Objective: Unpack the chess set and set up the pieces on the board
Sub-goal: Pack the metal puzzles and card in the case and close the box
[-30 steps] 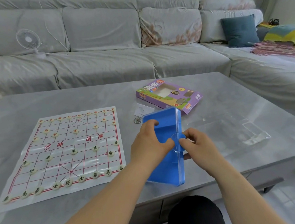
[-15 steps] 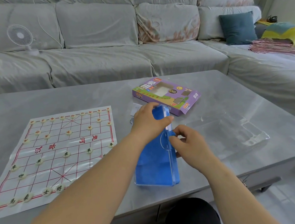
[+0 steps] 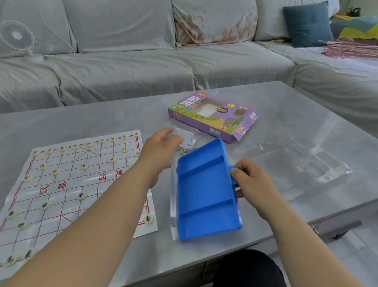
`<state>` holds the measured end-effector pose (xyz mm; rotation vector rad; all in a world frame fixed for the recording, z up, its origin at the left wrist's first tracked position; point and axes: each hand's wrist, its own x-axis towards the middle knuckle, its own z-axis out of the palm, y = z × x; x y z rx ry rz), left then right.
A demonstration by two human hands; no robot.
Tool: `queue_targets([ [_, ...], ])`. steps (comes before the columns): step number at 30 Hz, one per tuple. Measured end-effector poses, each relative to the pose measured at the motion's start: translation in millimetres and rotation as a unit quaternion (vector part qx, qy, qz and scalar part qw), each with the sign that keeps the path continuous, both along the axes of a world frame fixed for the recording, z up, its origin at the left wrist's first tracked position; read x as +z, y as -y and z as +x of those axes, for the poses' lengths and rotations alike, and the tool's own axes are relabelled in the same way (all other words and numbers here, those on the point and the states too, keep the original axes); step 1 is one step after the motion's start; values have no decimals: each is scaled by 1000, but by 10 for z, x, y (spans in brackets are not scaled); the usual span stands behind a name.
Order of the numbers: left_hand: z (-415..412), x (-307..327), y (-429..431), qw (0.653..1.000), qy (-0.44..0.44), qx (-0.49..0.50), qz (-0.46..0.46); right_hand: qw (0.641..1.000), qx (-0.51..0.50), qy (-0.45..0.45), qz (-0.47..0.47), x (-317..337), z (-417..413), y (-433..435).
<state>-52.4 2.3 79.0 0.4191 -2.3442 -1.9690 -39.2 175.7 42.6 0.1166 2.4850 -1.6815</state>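
Chess set (image 3: pixel 81 195) out on the paper board (image 3: pixel 60 221) at the left of the tabletop (image 3: pixel 91 119), pieces ranked along both ends, part of the near rows hidden by a forearm.

Blue case (image 3: pixel 205 187), stood on edge between both hands a second ago, now tipped flat just beside the board, open side up. Right hand (image 3: pixel 254 179) at its right edge, fingers (image 3: pixel 236 173) pinching the small tab there. Left hand (image 3: pixel 161 150) off the case and moved up toward a white card (image 3: pixel 186 136); too blurred to tell whether spread or closing.

All three compartments of the case bare, so unpacking judged finished and setup close to it. Purple box (image 3: pixel 215 116) behind, nothing showing through its window. Clear plastic insert (image 3: pixel 298 164) at the right, hollows likewise empty.
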Motion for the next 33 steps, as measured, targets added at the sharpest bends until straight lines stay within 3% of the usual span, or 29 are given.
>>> queue_targets([
  [5,195,-110,288,999,39,15,1,998,-58,32,8,-281,-109,-81],
  [9,290,-168,469,998,50,36,-13,988,-45,-3,146,-386,-149,-147],
  [13,344,-255,612,997,60,57,-1,945,12,15,328,-382,-143,-135],
  [15,352,-284,647,995,63,73,13,928,21,15,373,-343,-148,-88],
  [18,346,-296,673,994,67,86,9,917,37,-50,394,-227,-220,23],
  [21,294,-302,697,994,61,94,11,915,125,-129,362,-134,-497,224],
  [24,210,-305,730,993,59,102,8,906,224,-115,340,-143,-844,520],
  [27,136,-348,785,993,53,107,12,901,252,-113,334,-199,-1129,790],
  [31,93,-419,868,992,40,119,-3,847,289,-85,438,-314,-1377,958],
  [33,85,-447,904,991,38,131,-3,843,288,-61,450,-341,-1412,974],
])
